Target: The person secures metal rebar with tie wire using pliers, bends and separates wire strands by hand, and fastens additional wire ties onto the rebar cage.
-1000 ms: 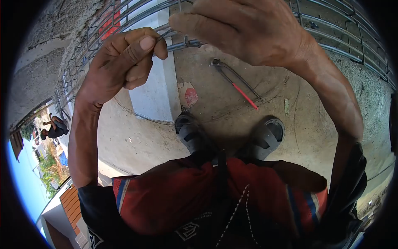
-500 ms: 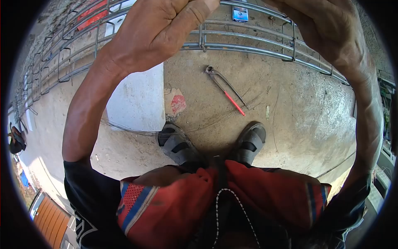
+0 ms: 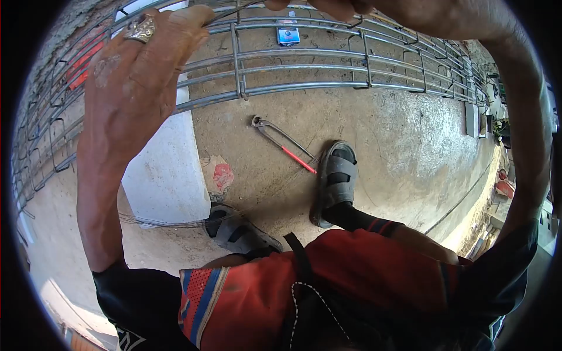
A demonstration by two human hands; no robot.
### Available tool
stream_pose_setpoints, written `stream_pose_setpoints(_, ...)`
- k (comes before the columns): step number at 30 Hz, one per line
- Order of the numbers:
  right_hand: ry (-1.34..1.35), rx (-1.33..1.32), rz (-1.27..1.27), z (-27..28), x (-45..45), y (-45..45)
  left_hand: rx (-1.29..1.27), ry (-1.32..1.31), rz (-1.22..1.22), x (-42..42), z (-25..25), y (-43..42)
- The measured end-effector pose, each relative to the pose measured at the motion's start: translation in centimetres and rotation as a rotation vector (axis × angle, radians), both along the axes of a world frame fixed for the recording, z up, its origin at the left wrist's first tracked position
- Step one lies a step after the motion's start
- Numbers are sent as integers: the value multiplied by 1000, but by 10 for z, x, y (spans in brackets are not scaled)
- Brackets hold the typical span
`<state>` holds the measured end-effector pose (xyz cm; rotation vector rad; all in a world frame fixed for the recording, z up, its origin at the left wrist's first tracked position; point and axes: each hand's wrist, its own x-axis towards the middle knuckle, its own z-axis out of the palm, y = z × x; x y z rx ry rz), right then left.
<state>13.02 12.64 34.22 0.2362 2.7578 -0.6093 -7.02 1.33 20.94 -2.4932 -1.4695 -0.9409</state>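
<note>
My left hand (image 3: 137, 82), with a ring on one finger, is raised at the upper left over the steel bar cage (image 3: 304, 54). Its thumb and fingertips are pinched at the start of a thin dark wire (image 3: 237, 10) that runs right toward the top edge. My right hand (image 3: 351, 8) is at the top edge above the cage, partly cut off by the frame. Its visible fingers are curled, and what they hold is hidden. Pincers (image 3: 287, 146) with a red handle lie on the floor between the cage and my feet.
A white slab (image 3: 167, 169) lies left of the pincers, with loose thin wires by its lower edge. Beyond the cage bars is a blue and white packet (image 3: 288, 36). My sandalled feet stand near the pincers; a red object (image 3: 85, 64) shows behind the left bars.
The view has shifted along the cage, showing more of its right side. One foot has stepped forward beside the pincers. My left hand has moved left, and my right hand is now mostly out of frame.
</note>
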Motion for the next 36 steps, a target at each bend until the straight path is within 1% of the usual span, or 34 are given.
stream_pose_setpoints(2,186,164,86,-19,5,6,-168,-63,0,2,2,-1)
stream_pose_setpoints(3,304,259,121,-34,9,8,-224,-192,-13,2,-7,6)
stream_pose_setpoints(5,547,432,194,-59,17,17,-595,-324,-21,-3,-5,20)
stream_pose_setpoints(6,592,485,170,-74,24,23,-771,-396,-29,-3,-1,24)
stream_pose_setpoints(8,677,588,114,-104,39,36,-659,-218,56,11,-7,22)
stream_pose_setpoints(9,546,572,-17,-115,49,40,-601,-134,96,14,-13,19)
stream_pose_setpoints(10,412,545,-146,-127,57,43,-627,-33,130,10,-18,16)
stream_pose_setpoints(12,336,340,-328,-144,64,49,-673,168,198,-8,-23,9)
stream_pose_setpoints(13,297,242,-408,-153,64,54,-708,216,200,-14,-23,6)
stream_pose_setpoints(16,366,-55,-435,-196,57,60,-930,108,267,7,-18,1)
stream_pose_setpoints(19,254,-328,-389,-231,38,72,-1528,-555,491,47,-31,-10)
stream_pose_setpoints(21,239,-372,-432,-239,25,65,-1662,-1128,517,69,-74,-37)
stream_pose_setpoints(22,228,-396,-456,-243,20,61,-1626,-1411,586,83,-103,-50)
stream_pose_setpoints(23,165,-515,-434,-246,14,64,-1565,-1691,652,97,-130,-58)
stream_pose_setpoints(26,102,-795,-512,-257,-4,72,-1183,-2357,649,125,-184,-53)
stream_pose_setpoints(28,113,-701,-501,-250,-7,66,-1060,-2541,327,127,-230,-47)
stream_pose_setpoints(29,132,-644,-508,-248,-7,61,-978,-2621,157,123,-245,-40)
stream_pose_setpoints(30,154,-587,-513,-245,-9,56,-938,-2680,13,117,-250,-33)
stream_pose_setpoints(32,237,-319,-385,-217,-7,49,-857,-2761,-297,100,-255,-15)
stream_pose_setpoints(33,265,-194,-320,-211,-6,45,-879,-2718,-281,99,-253,-10)
stream_pose_setpoints(35,591,-49,-41,-226,-15,45,-927,-2621,-248,97,-248,0)
stream_pose_setpoints(36,762,29,102,-234,-22,46,-916,-2618,-358,96,-254,4)
